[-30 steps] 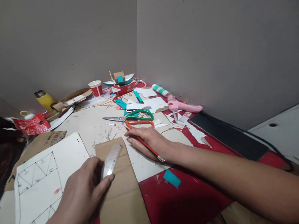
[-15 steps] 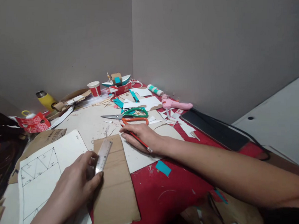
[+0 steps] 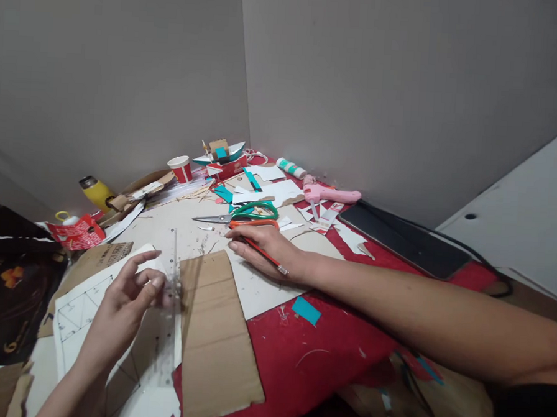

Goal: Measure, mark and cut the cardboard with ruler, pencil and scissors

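Note:
My left hand (image 3: 123,300) pinches a clear plastic ruler (image 3: 174,271), held nearly on edge along the left side of a brown cardboard piece (image 3: 213,332). Under the hand lies a white sheet (image 3: 80,307) with drawn triangle lines. My right hand (image 3: 261,248) rests palm-down on a white card (image 3: 260,291) and holds a red pencil (image 3: 264,255) that runs under the fingers toward the wrist. Green and orange handled scissors (image 3: 245,216) lie just beyond that hand.
The red table (image 3: 327,354) is strewn with paper scraps. A pink glue gun (image 3: 330,194), a glue stick (image 3: 292,168), a dark tablet (image 3: 402,240) with a cable, a red paper cup (image 3: 181,167) and a yellow bottle (image 3: 95,191) stand around the back. Grey walls meet at the corner.
My left hand has lifted the ruler from lying flat on the cardboard and tipped it up along the cardboard's left edge. My right hand with the pencil stays put.

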Available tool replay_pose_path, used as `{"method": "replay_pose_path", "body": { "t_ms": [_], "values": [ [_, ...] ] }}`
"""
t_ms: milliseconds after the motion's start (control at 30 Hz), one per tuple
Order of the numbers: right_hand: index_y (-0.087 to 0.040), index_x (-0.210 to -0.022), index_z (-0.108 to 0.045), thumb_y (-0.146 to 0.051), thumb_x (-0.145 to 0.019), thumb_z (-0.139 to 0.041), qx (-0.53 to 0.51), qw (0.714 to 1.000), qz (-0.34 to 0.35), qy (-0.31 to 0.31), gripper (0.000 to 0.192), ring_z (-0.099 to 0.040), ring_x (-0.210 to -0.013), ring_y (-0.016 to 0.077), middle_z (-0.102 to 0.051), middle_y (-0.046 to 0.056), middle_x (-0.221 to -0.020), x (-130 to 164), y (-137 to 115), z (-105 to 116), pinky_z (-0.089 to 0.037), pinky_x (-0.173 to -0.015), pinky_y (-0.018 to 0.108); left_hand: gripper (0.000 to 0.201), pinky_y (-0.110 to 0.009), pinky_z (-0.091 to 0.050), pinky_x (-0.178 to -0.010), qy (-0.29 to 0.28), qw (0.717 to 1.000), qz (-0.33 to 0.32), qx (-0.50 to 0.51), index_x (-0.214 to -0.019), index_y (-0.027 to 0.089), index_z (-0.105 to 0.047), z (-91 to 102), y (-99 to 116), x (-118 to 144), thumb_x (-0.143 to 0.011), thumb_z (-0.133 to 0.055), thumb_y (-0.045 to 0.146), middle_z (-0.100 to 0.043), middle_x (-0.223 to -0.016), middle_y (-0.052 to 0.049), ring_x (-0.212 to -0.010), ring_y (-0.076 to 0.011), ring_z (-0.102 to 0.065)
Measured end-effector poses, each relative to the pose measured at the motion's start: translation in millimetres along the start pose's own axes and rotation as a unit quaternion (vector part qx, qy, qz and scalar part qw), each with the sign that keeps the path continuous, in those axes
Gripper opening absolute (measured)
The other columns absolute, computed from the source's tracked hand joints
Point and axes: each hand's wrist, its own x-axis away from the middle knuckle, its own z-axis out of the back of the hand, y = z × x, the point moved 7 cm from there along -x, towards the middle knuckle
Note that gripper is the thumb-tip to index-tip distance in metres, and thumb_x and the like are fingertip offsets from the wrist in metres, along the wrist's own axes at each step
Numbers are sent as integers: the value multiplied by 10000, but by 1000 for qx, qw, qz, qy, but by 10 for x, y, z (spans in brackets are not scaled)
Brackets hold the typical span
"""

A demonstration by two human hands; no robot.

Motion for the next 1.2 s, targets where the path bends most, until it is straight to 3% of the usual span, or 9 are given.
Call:
{"method": "replay_pose_path", "body": {
  "t_ms": [133, 267, 367, 433, 533, 767, 900, 1067, 1200],
  "values": [
    [-144, -999, -676, -347, -942, -581, -187, 979, -81, -22, 231, -680, -839, 170, -733, 96, -957, -18, -5, -38, -531, -712, 287, 349, -261, -466, -616, -8, 1000, -3, -28, -1205, 256, -608, -45, 131, 42, -890, -663, 396, -573, -816, 39, -621, -109, -577],
    [-151, -937, -653, -405, -873, -670, -399, 892, -200, -70, 263, -645, -598, 104, -719, 43, -798, 28, -44, -166, -499, -497, 200, 433, -271, -443, -590, -83, 989, 8, -123, -1229, 197, -646, -265, 254, 33, -885, -634, 460, -586, -726, 27, -582, -115, -527],
    [-151, -828, -629, -379, -809, -744, -453, 856, -235, -84, 256, -591, -476, 71, -690, -2, -653, 61, -88, -189, -467, -422, 161, 499, -262, -398, -541, -148, 971, 11, -190, -1288, 181, -632, -479, 316, 28, -912, -561, 500, -564, -657, 32, -557, -120, -471],
    [-151, -794, -613, -345, -791, -760, -464, 845, -252, -81, 244, -576, -441, 66, -686, -6, -609, 73, -75, -174, -454, -400, 152, 499, -270, -408, -575, -146, 957, -20, -249, -1291, 192, -637, -537, 376, 9, -909, -561, 504, -610, -737, 8, -615, -133, -499],
    [-158, -783, -589, -297, -803, -742, -456, 849, -263, -33, 208, -589, -434, 73, -694, 4, -600, 56, 12, -76, -457, -401, 153, 510, -292, -440, -659, -129, 928, -64, -344, -1272, 184, -647, -512, 410, -24, -858, -638, 483, -668, -868, -28, -710, -159, -554],
    [-149, -807, -616, -271, -863, -679, -408, 873, -252, 85, 148, -589, -460, 73, -687, 13, -639, 16, 160, 161, -473, -444, 179, 506, -301, -433, -648, -73, 893, -103, -432, -1293, 174, -601, -264, 411, -90, -915, -546, 506, -647, -822, -13, -652, -153, -560],
    [-158, -814, -624, -352, -875, -676, -427, 869, -231, 93, 210, -606, -496, 78, -703, 16, -691, 19, 130, 161, -488, -471, 190, 403, -283, -411, -629, -63, 905, -118, -404, -1153, 181, -642, -240, 462, -128, -897, -593, 488, -576, -701, 28, -629, -140, -524],
    [-150, -880, -659, -440, -900, -645, -429, 870, -226, 91, 290, -618, -523, 83, -693, 16, -707, 24, 145, 138, -494, -474, 191, 353, -258, -339, -534, 13, 937, -113, -330, -1040, 174, -671, -81, 576, -195, -873, -627, 481, -443, -625, 58, -568, -119, -419],
    [-159, -914, -656, -484, -880, -662, -414, 872, -225, 135, 327, -623, -555, 92, -704, 28, -741, 24, 200, 204, -504, -470, 188, 442, -260, -343, -529, -38, 916, -111, -383, -1080, 164, -715, -143, 599, -188, -851, -625, 531, -483, -612, 45, -559, -125, -431]
  ]
}}
